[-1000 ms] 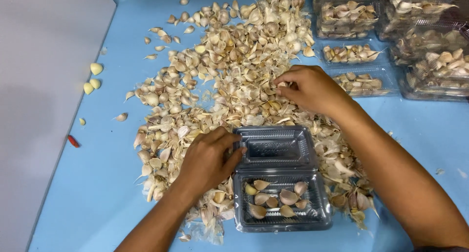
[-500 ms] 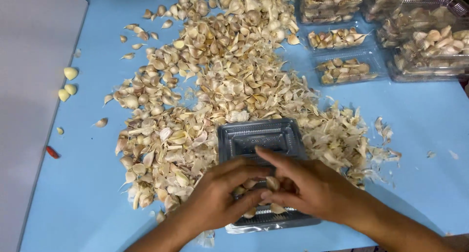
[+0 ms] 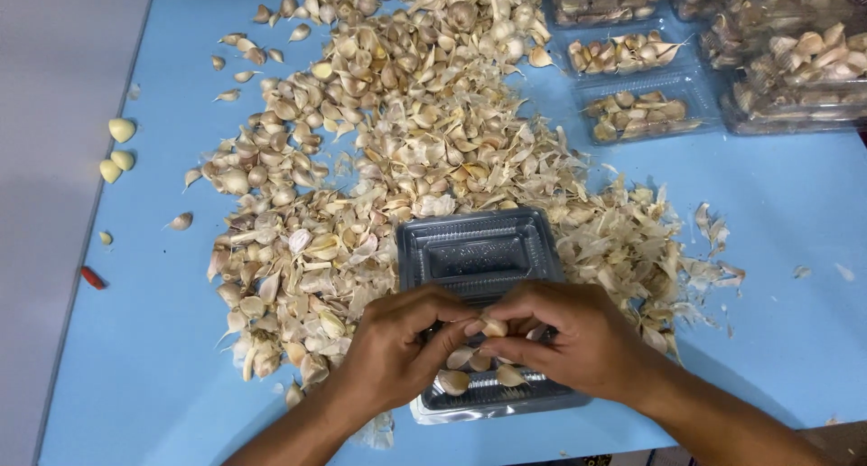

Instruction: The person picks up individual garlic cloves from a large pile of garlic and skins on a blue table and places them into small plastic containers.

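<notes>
A garlic clove (image 3: 493, 327) is pinched between the fingertips of both hands, right over the near half of the open clear tray (image 3: 479, 249). The left hand (image 3: 397, 349) has thumb and forefinger pressed onto the clove's left end, other fingers curled in; the right hand (image 3: 569, 340) is clamped on the other end the same way. A few more cloves (image 3: 456, 380) are already lying in the tray below.

What could go wrong, probably: the clove is small and gripped only at the tips, so it could easily be squeezed out sideways and lost in the big pile (image 3: 397, 150) of cloves and papery skins just beside the tray. The tray is light too, and could get nudged by a wrist, with skins swept in.

Orientation is hard to call since most of the clove is covered. Its long axis seems to be lying roughly left to right, between the two grips. Which end is the pointed one can't be told.
</notes>
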